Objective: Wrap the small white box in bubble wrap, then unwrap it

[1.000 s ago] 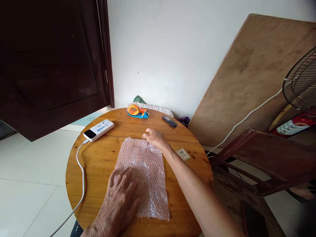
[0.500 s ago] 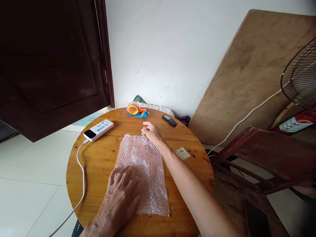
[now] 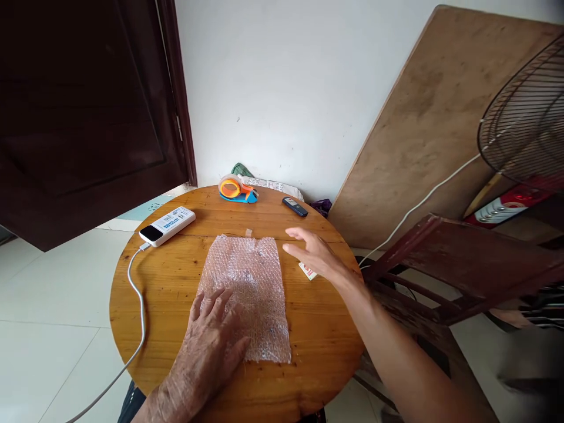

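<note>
A sheet of pinkish clear bubble wrap (image 3: 253, 294) lies flat on the round wooden table (image 3: 163, 329). My left hand (image 3: 214, 338) rests on its lower left part, fingers spread, holding nothing. To the right of the wrap, my right hand (image 3: 311, 252) hovers with thumb and fingers apart and nothing between them. Under and beside that hand lies a small card (image 3: 307, 271), partly hidden by it. At the far edge of the wrap, a little strip of clear tape (image 3: 249, 233) is on the tabletop.
Toward the back stand an orange and blue tape dispenser (image 3: 238, 190) and a dark handheld device (image 3: 294, 207). A white power bank (image 3: 168, 225) with a cable (image 3: 141, 299) lies at the left. A wooden chair (image 3: 462, 264) and a fan (image 3: 524, 111) are to the right.
My right hand has moved from the wrap's far edge rightward to above the card, its fingers opening. The tape strip now shows at that edge. My left hand stays on the wrap.
</note>
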Demonstrator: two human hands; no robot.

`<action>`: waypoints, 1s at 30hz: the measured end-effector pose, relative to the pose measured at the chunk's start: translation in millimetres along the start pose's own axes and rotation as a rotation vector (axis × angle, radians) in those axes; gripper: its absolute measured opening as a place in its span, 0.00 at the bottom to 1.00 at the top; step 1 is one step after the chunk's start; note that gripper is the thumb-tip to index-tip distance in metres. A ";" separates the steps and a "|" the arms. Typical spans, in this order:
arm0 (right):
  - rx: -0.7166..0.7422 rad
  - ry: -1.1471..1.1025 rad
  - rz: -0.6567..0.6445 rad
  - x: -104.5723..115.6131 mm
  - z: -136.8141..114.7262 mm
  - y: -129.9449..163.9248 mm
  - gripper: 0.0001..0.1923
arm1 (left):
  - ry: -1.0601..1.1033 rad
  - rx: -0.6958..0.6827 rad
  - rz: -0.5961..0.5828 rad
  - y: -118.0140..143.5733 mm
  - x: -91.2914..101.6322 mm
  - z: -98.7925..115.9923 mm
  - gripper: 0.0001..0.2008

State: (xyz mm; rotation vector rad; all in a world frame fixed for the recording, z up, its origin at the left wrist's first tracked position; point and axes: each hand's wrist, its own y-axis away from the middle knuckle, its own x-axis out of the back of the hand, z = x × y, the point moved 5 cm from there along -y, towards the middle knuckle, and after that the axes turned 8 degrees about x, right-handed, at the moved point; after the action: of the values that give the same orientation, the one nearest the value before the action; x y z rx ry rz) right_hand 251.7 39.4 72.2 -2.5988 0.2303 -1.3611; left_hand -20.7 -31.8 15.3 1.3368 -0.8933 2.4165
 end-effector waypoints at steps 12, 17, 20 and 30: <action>-0.118 0.086 0.192 12.4 7.7 70.7 0.32 | -0.010 -0.039 -0.195 -4.8 -22.7 34.9 0.22; 0.162 -0.313 0.108 -23.5 -61.0 59.7 0.31 | 0.004 -0.029 -0.210 -13.6 -23.4 37.1 0.23; 0.194 -0.349 0.036 -58.5 -72.4 57.4 0.31 | 0.024 -0.045 -0.210 -8.6 -14.4 35.0 0.27; 0.202 -0.346 -0.136 -86.6 -55.4 59.5 0.29 | 0.021 0.068 0.023 19.6 7.5 -0.1 0.10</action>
State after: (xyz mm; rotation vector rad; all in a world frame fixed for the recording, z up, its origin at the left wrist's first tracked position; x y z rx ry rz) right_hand 154.5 -4.2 19.6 -2.6558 -0.1317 -0.8926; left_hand -34.3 -47.7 13.8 1.3288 -0.8326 2.4944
